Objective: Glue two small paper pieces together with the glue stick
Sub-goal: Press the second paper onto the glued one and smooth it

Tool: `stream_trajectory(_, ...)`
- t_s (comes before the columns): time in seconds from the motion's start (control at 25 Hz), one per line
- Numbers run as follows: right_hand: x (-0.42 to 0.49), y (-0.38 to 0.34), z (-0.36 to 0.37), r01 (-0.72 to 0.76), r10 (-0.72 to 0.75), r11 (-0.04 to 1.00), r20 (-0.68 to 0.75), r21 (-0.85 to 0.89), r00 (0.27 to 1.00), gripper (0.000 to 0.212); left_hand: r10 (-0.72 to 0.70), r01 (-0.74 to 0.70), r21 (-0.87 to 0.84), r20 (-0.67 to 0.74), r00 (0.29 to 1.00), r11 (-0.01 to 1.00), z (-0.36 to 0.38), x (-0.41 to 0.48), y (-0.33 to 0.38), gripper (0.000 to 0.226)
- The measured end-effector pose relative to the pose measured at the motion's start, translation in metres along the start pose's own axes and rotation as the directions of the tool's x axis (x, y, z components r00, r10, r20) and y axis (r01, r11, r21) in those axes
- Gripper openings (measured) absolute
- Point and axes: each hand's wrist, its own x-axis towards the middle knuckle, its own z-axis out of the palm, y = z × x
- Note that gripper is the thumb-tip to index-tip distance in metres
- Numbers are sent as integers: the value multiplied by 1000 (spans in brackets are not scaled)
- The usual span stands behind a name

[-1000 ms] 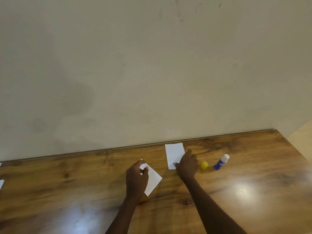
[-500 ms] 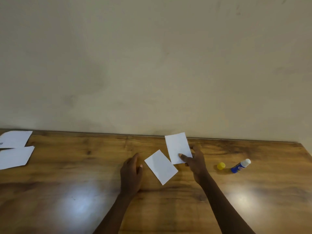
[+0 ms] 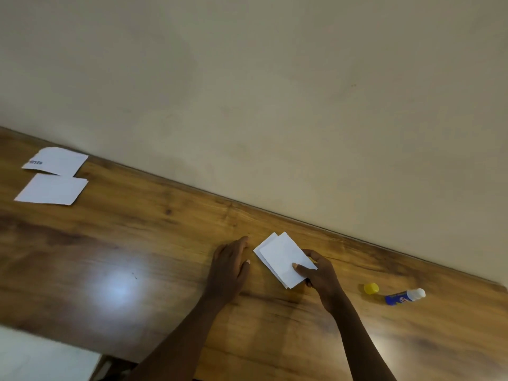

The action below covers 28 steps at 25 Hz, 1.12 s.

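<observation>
Two small white paper pieces lie on the wooden table, the upper piece (image 3: 284, 258) laid over the lower piece (image 3: 264, 248) with a slight offset. My right hand (image 3: 320, 276) grips the upper piece at its near right corner, thumb on top. My left hand (image 3: 230, 266) rests flat on the table just left of the papers, fingers together, holding nothing. The blue glue stick (image 3: 405, 296) lies uncapped on its side to the right. Its yellow cap (image 3: 371, 288) sits beside it.
Two larger white sheets (image 3: 53, 176) lie at the far left of the table (image 3: 137, 243), one with printed text. A beige wall runs along the table's far edge. A white surface (image 3: 41, 356) shows past the table's near left edge.
My right hand has slid its paper piece left onto the other piece, so the two now overlap. My left hand stays beside them. The camera has tilted, so the table appears slanted.
</observation>
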Motion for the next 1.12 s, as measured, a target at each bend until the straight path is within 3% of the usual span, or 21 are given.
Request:
stream_trajectory(0.28, 25, -5, 6, 59, -56, 985, 22, -163, 998, 31, 22, -31, 123, 73, 997, 992, 10, 6, -4, 43)
stream_trajectory(0.6, 26, -2, 18, 21, -31, 994, -84, -108, 996, 34, 6, -26, 152, 129, 992, 988, 9, 7, -4, 46)
stream_trajectory(1.12, 30, 1, 22, 9, -36, 982, -137, -191, 990, 32, 5, -69, 264, 234, 972, 962, 7, 8, -2, 49)
